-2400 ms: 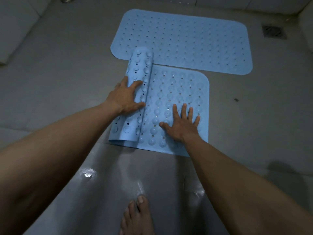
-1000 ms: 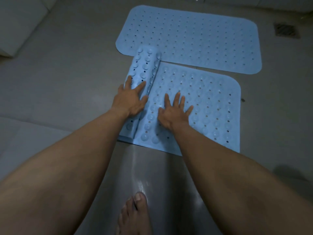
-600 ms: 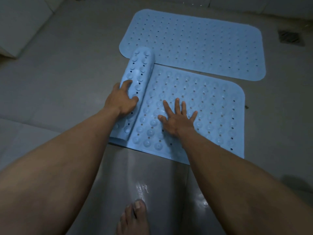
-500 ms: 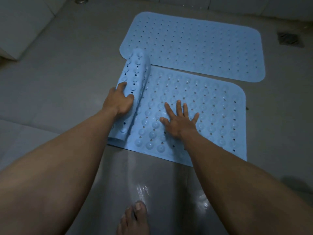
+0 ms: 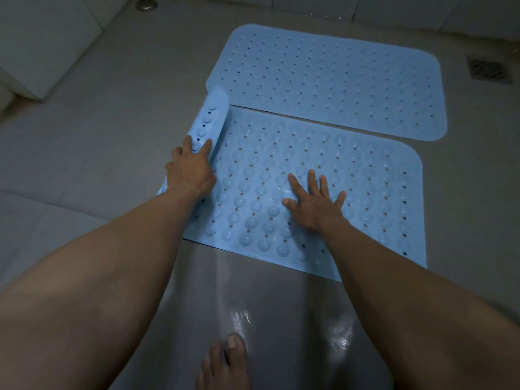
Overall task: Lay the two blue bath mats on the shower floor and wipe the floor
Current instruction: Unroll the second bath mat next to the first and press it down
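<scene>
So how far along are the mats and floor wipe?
Done: the far blue perforated rubber mat lies flat. In hand: the near blue suction-cup mat is mostly unrolled; left hand grips its rolled end, right hand presses it flat. Left: finish unrolling, then wipe the grey floor.

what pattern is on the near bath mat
Rows of round suction cups and small holes on light blue near bath mat, head view.
</scene>
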`<action>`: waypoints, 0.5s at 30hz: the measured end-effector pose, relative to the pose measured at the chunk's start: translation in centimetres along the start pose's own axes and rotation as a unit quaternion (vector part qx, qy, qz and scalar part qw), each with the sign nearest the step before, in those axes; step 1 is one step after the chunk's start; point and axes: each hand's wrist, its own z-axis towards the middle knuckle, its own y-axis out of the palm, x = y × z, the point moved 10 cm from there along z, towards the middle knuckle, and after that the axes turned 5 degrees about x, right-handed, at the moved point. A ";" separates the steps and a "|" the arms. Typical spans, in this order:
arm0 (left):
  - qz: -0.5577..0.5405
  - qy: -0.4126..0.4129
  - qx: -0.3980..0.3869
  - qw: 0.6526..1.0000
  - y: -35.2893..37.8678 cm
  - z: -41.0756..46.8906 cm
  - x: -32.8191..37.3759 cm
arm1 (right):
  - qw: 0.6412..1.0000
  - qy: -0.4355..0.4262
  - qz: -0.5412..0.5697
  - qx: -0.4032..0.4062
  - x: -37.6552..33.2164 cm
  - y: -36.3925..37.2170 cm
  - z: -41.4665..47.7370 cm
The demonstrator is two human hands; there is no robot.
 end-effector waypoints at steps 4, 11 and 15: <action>0.017 0.008 0.002 1.000 0.8 0.7 -0.4 | 1.000 0.008 -0.007 0.007 1.7 -0.4 -0.4; 0.107 -0.071 0.033 0.991 -0.2 1.6 -1.3 | 1.000 0.019 0.001 0.006 5.1 -1.1 -1.1; 0.187 -0.032 0.020 0.982 0.6 2.3 -0.5 | 1.000 0.021 0.006 0.003 4.6 -1.3 -0.9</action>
